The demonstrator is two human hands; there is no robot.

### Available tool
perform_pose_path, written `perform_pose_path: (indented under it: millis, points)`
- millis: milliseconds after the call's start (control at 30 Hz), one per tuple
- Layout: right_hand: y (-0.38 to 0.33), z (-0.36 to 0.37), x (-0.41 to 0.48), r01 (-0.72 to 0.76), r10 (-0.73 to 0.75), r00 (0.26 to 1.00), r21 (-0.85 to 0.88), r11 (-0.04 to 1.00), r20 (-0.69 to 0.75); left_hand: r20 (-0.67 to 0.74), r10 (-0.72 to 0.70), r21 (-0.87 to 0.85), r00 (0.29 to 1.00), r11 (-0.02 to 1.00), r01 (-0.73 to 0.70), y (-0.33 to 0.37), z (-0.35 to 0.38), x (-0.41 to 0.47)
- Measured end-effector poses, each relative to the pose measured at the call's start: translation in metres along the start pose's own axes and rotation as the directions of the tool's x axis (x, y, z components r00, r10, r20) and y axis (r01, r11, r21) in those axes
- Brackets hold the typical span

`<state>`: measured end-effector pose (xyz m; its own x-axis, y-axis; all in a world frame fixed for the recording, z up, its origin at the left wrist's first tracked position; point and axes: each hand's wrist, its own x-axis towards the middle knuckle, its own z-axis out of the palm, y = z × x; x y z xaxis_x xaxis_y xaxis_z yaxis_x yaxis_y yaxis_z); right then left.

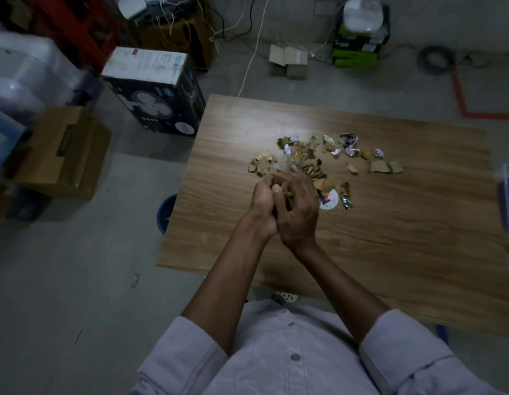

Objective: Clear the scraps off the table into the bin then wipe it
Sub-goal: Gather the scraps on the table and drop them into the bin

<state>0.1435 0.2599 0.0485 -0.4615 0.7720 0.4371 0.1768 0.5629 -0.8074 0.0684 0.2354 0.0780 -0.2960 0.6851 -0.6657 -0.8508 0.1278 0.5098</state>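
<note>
Both hands meet over the middle of the tabletop (390, 238), nearer its left edge. The left hand (262, 206) is curled round a bunch of scraps (327, 155), thumb up. The right hand (299, 212) lies against it, with bent fingers closed over the same bunch. Brown bits and a clear piece poke out at the fingertips.

The rest of the scraps lie loose on the tabletop just beyond the hands, in a band running towards the right edge. They are torn cardboard, small white paper balls, a round disc (329, 200) and a green wrapper (346, 201).

The blue bin (165, 212) stands on the floor at the left edge, partly hidden under the tabletop. A blurred blue thing (508, 201) sits at the right edge. A fan box (156, 92) stands on the floor past the far left corner.
</note>
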Motion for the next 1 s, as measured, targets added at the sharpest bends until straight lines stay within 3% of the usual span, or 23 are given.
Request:
perform_pose_path:
  millis: [133, 367, 500, 667, 767, 833, 867, 933, 1000]
  points:
    - [0.0, -0.009, 0.001, 0.137, -0.137, 0.989, 0.007, 0.991, 0.061, 0.085, -0.037, -0.102, 0.996, 0.994, 0.046, 0.003, -0.004, -0.006]
    - [-0.001, -0.01, 0.008, 0.143, -0.146, 0.988, 0.079, 0.987, 0.042, 0.064, -0.003, -0.134, 0.998, 0.991, 0.012, 0.001, -0.007, -0.015]
    - [0.003, -0.007, 0.004, 0.044, -0.043, 0.999, 0.112, 0.993, -0.013, 0.03, 0.041, -0.196, 0.999, 0.98, -0.035, 0.0, -0.008, -0.016]
    - [0.006, -0.001, -0.004, -0.117, 0.122, 0.991, 0.088, 0.989, -0.048, -0.032, -0.015, -0.22, 0.999, 0.975, 0.008, -0.007, -0.013, -0.006]
    - [-0.006, -0.003, 0.0, -0.206, 0.221, 0.974, 0.196, 0.959, -0.054, -0.035, -0.042, -0.19, 0.998, 0.981, 0.035, -0.015, -0.011, -0.007]
    - [-0.016, -0.003, 0.005, -0.395, 0.447, 0.893, 0.384, 0.834, -0.052, -0.076, -0.027, -0.165, 0.997, 0.986, 0.014, -0.023, -0.006, -0.012]
    - [-0.018, -0.004, 0.009, -0.491, 0.575, 0.818, 0.502, 0.712, -0.017, -0.083, -0.014, -0.177, 0.996, 0.984, -0.001, -0.025, -0.003, -0.015]
    - [-0.022, -0.009, 0.017, -0.604, 0.766, 0.619, 0.728, 0.324, 0.173, -0.114, 0.009, -0.21, 0.993, 0.977, -0.032, -0.029, -0.001, -0.016]
    - [-0.02, -0.015, 0.023, -0.594, 0.797, 0.483, 0.805, -0.005, 0.361, -0.159, 0.039, -0.215, 0.987, 0.974, -0.073, -0.028, 0.001, -0.018]
